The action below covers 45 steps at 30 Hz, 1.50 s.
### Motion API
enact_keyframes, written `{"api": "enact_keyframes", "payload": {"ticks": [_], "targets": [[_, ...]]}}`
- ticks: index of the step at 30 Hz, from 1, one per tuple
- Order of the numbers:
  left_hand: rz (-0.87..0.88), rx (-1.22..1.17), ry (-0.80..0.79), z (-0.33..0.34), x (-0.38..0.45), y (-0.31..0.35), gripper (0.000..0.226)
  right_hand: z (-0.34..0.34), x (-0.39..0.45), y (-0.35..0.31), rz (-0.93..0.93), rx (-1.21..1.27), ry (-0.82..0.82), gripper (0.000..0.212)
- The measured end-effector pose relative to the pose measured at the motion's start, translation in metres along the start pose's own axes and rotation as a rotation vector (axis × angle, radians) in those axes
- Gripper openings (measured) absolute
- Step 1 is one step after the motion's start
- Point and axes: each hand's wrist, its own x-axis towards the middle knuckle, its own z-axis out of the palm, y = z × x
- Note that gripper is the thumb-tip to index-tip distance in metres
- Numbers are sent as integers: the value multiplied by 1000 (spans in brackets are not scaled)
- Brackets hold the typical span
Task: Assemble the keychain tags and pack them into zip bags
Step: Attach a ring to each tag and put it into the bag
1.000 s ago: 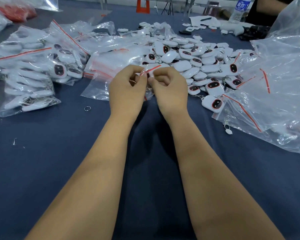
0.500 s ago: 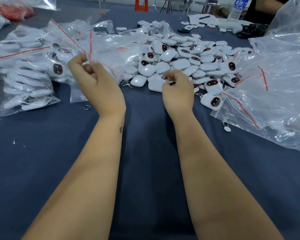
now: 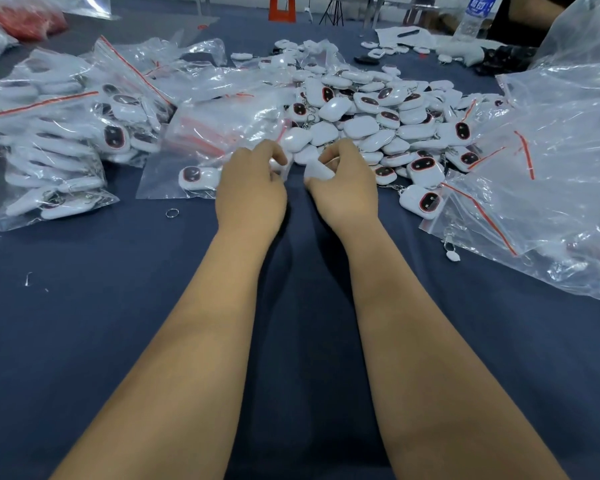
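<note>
At frame centre, the right hand (image 3: 343, 183) curls around a smooth white plastic keychain tag (image 3: 317, 171) drawn from the loose heap of white tags (image 3: 378, 116) behind. The left hand (image 3: 252, 188) pinches a clear zip bag (image 3: 201, 147), probably holding it ready for loading.

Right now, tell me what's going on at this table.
A person is packing white keychain tags at a dark blue table. Both hands are at the near edge of the loose tag pile. The right hand grips a white tag; the left hand has its fingers curled at a small zip bag that already holds one tag. Filled bags are stacked to the left, and empty clear bags lie to the right. A loose key ring lies on the cloth.
</note>
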Motion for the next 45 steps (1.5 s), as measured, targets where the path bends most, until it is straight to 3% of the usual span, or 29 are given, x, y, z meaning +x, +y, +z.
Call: {"api": "enact_keyframes", "payload": {"ticks": [4,6,13,16,20,24,27,36,40,43,45], "targets": [[-205,-161,203,-9,6,-3,34,-3,-5,-6,28,304,21,19],[-211,-204,248,-13,6,0,33,-5,-6,-10,50,428,23,19],[-200,-312,2,-9,0,9,30,-6,-6,-12,58,670,-6,15],[-175,-388,-55,-9,0,9,22,-3,-5,-12,-34,598,-4,25],[-97,-528,-121,-12,-2,18,42,1,-6,-12,-104,484,-19,30],[-122,-583,-145,-13,-2,18,40,4,-6,-13,-87,442,-56,42],[-225,-574,-95,-11,0,15,31,5,-7,-15,-80,522,-82,39],[-210,-625,-128,-11,1,13,32,7,-5,-11,-15,482,-137,15],[-180,-686,-176,-12,0,13,26,7,-5,-9,7,555,-149,16],[-210,-677,-165,-9,1,13,38,7,-4,-7,11,613,-165,21],[-221,-646,-177,-10,0,14,30,7,-4,-6,7,628,-177,22]]}}
